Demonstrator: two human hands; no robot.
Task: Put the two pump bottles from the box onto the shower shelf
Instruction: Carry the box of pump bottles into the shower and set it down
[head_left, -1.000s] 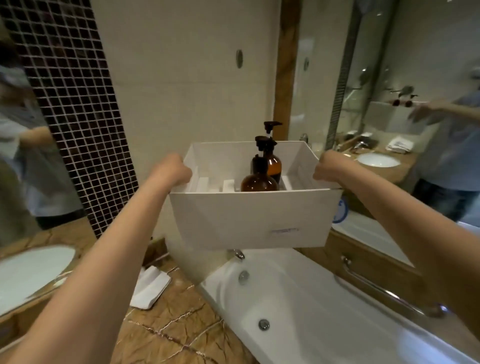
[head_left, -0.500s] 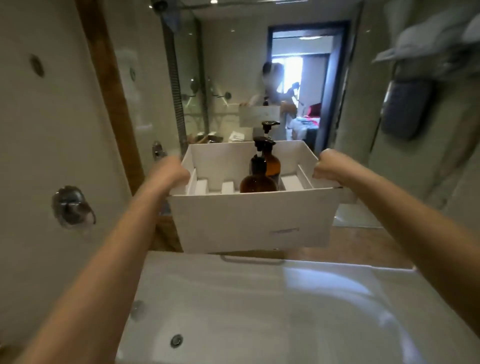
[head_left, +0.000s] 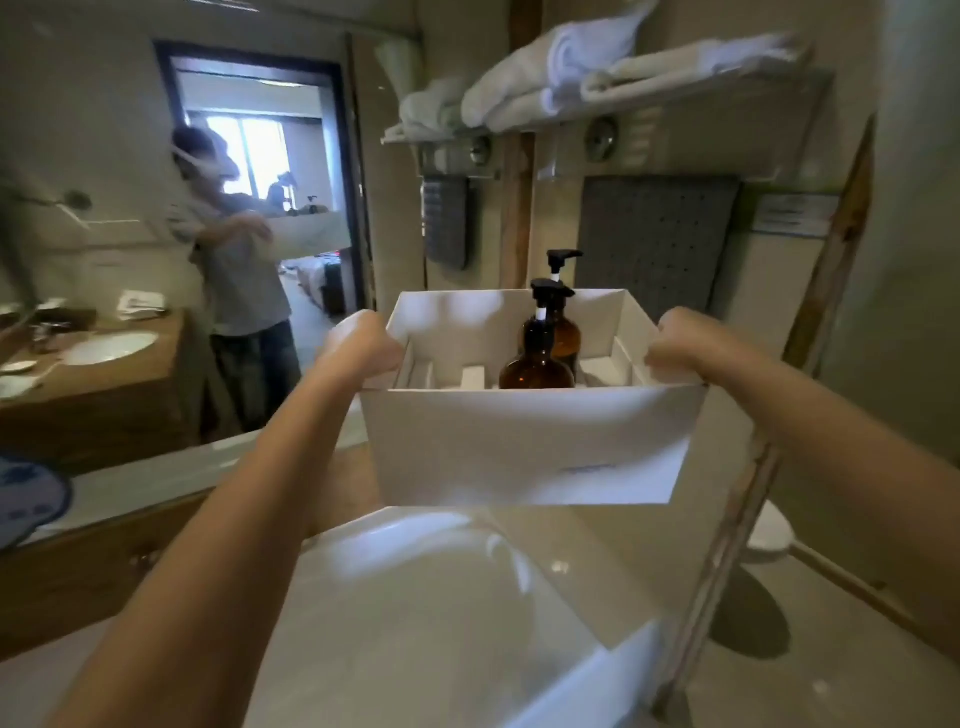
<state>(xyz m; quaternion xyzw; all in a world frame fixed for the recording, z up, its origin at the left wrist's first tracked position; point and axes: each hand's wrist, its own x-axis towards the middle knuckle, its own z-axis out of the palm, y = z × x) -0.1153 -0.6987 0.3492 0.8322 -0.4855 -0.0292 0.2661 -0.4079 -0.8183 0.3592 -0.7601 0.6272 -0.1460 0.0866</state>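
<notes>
I carry a white cardboard box (head_left: 524, 447) at chest height over the bathtub. My left hand (head_left: 358, 345) grips its left rim and my right hand (head_left: 680, 343) grips its right rim. Two amber pump bottles with black pumps stand upright inside, right of centre: the near bottle (head_left: 537, 364) in front and the far bottle (head_left: 563, 332) just behind it. White cardboard dividers line the box floor. A wall shelf (head_left: 597, 117) stacked with white towels hangs above and beyond the box.
The white bathtub (head_left: 415, 613) lies below the box. A large mirror on the left reflects a person, a washbasin counter (head_left: 93, 374) and a doorway. A grey mat (head_left: 654, 239) hangs under the towel shelf. A toilet (head_left: 769, 535) sits at the lower right.
My view has swung right, from the tap wall and mirror to the tub's far end with the towel shelf. Both hands keep the same hold on the box.
</notes>
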